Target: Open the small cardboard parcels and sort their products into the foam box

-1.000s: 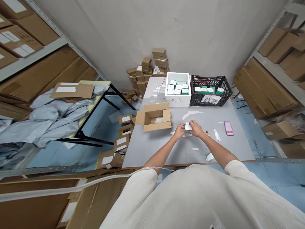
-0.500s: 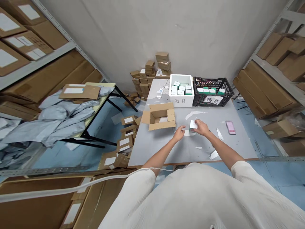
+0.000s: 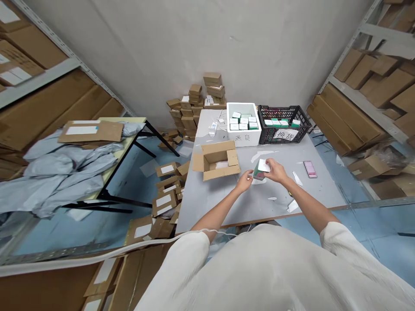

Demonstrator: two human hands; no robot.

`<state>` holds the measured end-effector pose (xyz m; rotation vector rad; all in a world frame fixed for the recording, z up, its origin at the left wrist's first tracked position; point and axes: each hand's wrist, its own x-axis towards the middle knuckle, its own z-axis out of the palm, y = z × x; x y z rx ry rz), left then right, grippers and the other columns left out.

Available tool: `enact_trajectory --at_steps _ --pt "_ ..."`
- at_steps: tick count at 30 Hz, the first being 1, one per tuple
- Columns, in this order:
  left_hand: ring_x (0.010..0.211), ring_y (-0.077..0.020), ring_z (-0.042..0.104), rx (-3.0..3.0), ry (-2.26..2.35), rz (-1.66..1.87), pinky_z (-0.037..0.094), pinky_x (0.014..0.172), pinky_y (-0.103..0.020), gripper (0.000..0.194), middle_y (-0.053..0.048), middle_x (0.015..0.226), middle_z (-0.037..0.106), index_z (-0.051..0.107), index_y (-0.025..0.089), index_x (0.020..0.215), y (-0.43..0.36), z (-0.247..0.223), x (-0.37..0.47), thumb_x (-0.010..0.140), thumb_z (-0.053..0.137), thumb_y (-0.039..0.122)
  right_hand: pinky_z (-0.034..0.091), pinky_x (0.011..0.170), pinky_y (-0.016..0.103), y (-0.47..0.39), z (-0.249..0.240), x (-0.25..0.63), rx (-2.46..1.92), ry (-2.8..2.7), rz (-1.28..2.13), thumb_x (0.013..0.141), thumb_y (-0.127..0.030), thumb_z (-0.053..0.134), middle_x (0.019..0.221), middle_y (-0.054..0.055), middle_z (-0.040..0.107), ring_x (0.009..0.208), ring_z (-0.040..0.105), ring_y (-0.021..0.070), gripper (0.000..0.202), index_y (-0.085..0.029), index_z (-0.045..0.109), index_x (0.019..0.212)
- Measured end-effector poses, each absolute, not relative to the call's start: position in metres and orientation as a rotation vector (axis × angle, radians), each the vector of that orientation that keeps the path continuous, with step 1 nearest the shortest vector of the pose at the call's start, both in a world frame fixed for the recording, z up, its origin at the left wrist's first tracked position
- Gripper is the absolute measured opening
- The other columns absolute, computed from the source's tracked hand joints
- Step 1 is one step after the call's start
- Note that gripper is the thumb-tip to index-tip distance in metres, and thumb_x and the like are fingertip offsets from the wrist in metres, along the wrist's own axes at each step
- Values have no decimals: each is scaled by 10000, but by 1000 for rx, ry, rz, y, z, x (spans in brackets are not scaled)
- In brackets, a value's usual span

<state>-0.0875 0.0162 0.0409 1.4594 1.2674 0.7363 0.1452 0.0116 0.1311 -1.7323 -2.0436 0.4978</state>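
Note:
A small white and green box (image 3: pixel 261 167) is tilted above the grey table (image 3: pixel 214 203). My right hand (image 3: pixel 275 171) grips it from the right side. Close to its left side is my left hand (image 3: pixel 244 181), fingers curved and apart; whether they touch the box is hard to tell. An open cardboard box (image 3: pixel 220 160) stands left of my hands, something pale inside. Behind, a white foam box (image 3: pixel 244 138) and a black crate (image 3: pixel 283 134) both hold small white and green boxes.
A pink and white item (image 3: pixel 310 169) and torn white scraps (image 3: pixel 297 179) lie on the table's right part. Cartons are stacked behind and left of the table. A second table (image 3: pixel 139 123) at left bears grey bags. Shelves with cartons stand on both sides.
The small box is now tilted, with more of its green side showing, and is nearer my left hand. The whole view has shifted slightly.

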Motion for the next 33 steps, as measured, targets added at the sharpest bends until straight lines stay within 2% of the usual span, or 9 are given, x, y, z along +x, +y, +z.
enact_trajectory --at_steps 5,9,12,16,21,27,33 --pt "1198 -256 727 1430 1146 811 585 1079 -432 604 -120 1522 661 629 225 1480 30 53 -76 880 665 162 482 776 353 28 148 143 -1701 -2045 464 793 -441 758 1209 88 736 968 680 304 475 -270 591 1204" --pt "1280 -276 696 1395 1143 858 622 982 -378 653 -106 1582 619 612 262 1520 46 62 -76 877 693 179 469 762 348 58 166 144 -1658 -2039 399 783 -445 758 1186 98 728 961 675 308 478 -262 595 1193" --pt "1230 -268 716 1372 1164 894 629 960 -383 596 -122 1539 652 643 253 1480 57 65 -81 890 688 183 462 749 343 87 180 145 -1607 -2036 337 779 -447 750 1174 94 719 947 667 299 490 -258 586 1200" --pt "1204 -257 721 1383 1196 896 617 1007 -400 456 -130 1469 690 698 226 1377 75 66 -87 925 659 180 465 751 342 136 198 147 -1548 -1999 254 785 -438 718 1119 75 712 896 644 279 495 -261 558 1219" --pt "1193 -233 720 1417 1234 897 606 1010 -363 391 -108 1409 702 723 226 1325 99 67 -87 949 639 163 474 762 349 212 208 148 -1507 -1943 183 821 -461 683 1098 59 679 884 610 271 525 -266 512 1278" --pt "1153 -225 735 1411 1226 953 614 967 -342 386 -104 1395 692 741 231 1304 119 66 -82 951 609 145 513 853 398 313 201 139 -1430 -1929 114 908 -502 667 1213 85 631 1018 589 294 544 -272 460 1355" --pt "1168 -215 730 1396 1219 962 618 998 -353 384 -102 1442 670 729 256 1327 120 62 -82 974 602 176 527 923 458 400 187 127 -1399 -2030 59 971 -542 665 1296 137 622 1123 590 327 552 -250 464 1394"
